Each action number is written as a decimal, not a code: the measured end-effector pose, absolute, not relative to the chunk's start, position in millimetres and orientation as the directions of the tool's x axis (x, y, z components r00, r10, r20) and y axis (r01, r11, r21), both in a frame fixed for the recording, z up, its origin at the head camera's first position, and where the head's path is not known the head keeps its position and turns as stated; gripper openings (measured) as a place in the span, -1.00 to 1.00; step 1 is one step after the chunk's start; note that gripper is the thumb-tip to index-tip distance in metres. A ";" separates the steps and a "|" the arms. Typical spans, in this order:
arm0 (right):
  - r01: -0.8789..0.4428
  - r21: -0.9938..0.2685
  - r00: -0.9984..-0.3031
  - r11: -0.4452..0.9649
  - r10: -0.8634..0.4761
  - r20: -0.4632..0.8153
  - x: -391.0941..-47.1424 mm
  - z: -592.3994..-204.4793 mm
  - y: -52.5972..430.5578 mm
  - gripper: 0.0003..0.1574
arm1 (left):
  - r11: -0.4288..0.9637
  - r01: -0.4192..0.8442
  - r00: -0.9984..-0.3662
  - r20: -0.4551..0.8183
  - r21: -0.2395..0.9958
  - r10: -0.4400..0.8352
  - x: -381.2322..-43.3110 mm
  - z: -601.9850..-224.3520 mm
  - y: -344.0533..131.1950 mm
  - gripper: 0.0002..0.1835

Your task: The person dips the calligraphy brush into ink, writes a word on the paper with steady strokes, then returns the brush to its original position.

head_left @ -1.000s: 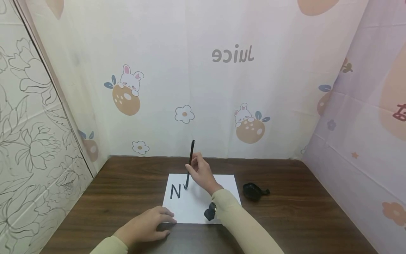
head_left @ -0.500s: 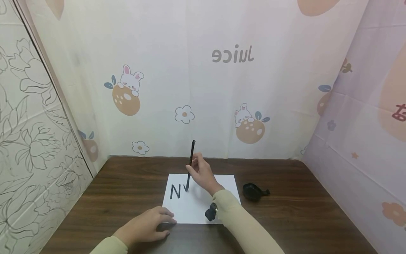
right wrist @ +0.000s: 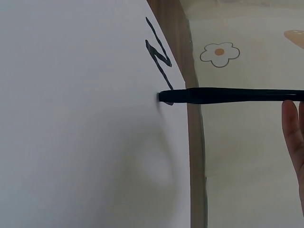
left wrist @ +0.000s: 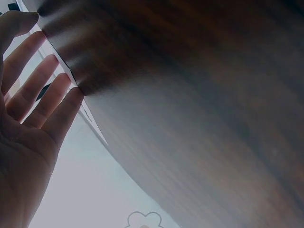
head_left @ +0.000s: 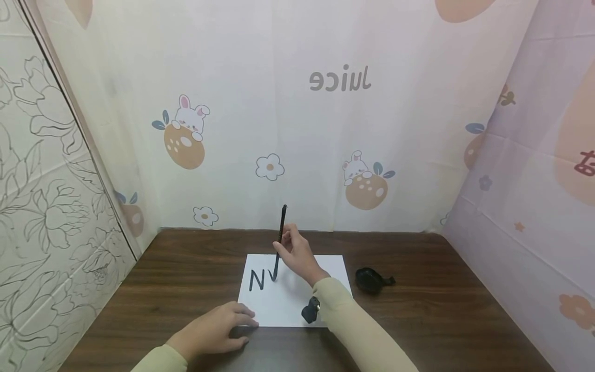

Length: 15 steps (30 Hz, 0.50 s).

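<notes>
My right hand pinches a dark writing brush by its shaft. The brush stands nearly upright with its tip on a white sheet of paper, at the low end of a short slanted black stroke. A black letter N lies just left of that stroke. In the right wrist view the brush runs in from the right, its tip end at the paper and covering part of the strokes. My left hand rests at the sheet's lower left corner, fingers extended; in the left wrist view its fingertips touch the paper's edge.
A black dish with a short handle sits on the brown wooden table, right of the paper. A small black device sits at the right wrist, above the sheet. Printed curtains surround the table at the back and sides.
The brush tip has moved slightly down and to the right, lengthening the slanted stroke beside the N. My right hand has shifted a little with it. My left hand stays in place.
</notes>
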State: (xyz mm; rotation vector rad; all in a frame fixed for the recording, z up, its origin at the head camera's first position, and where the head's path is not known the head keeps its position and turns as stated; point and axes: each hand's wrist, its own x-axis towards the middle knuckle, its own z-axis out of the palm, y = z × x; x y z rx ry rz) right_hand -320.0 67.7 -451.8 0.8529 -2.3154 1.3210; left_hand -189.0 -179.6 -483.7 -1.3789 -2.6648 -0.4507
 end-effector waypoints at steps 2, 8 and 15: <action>-0.646 -0.658 -0.763 0.387 -0.333 0.554 -320.0 -451.9 67.9 -0.61 | 0.544 0.812 -0.583 0.230 0.212 0.779 -189.1 -483.7 -179.6 -0.72; -0.644 -0.656 -0.765 0.393 -0.339 0.548 -319.9 -452.1 68.3 -0.62 | 0.552 0.805 -0.591 0.221 0.217 0.776 -188.6 -483.2 -179.4 -0.72; -0.649 -0.655 -0.761 0.387 -0.335 0.555 -318.7 -450.8 68.4 -0.62 | 0.532 0.824 -0.567 0.258 0.195 0.782 -189.0 -484.5 -180.2 -0.72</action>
